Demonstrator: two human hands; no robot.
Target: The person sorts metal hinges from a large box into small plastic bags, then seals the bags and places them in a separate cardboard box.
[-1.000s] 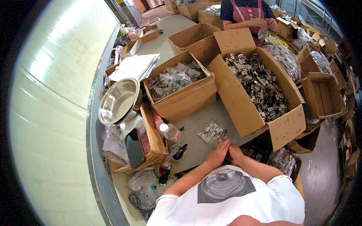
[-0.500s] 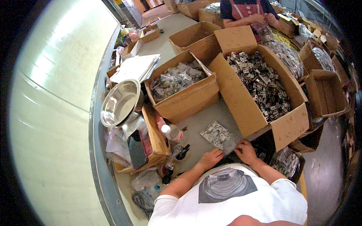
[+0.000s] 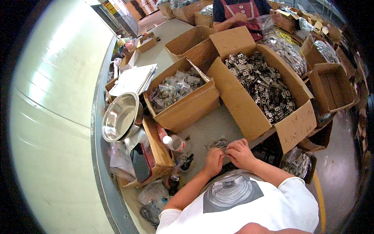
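A clear plastic bag of small metal brackets [image 3: 218,144] lies at the near edge of the grey table, just beyond my hands. My left hand [image 3: 214,160] has its fingers closed at the bag's near edge. Beside it, almost touching, my right hand [image 3: 240,153] pinches the same edge with bent fingers. The hands hide much of the bag. Past them on the right stands a large open carton [image 3: 247,105] heaped with loose metal brackets [image 3: 269,87]. To its left, a smaller carton [image 3: 191,106] holds several small filled bags [image 3: 177,89].
At the left are a clear bottle with a white cap [image 3: 174,142], steel bowls [image 3: 121,117], papers [image 3: 133,79] and a phone [image 3: 141,162] on a carton. Across the table, a co-worker in a checked apron [image 3: 244,13] handles a plastic bag. More cartons [image 3: 333,87] stand at the right.
My hands have come together at the bag's near edge, the right one moving left. The bag is drawn in and bunched, where before it lay flat. The view has shifted slightly.
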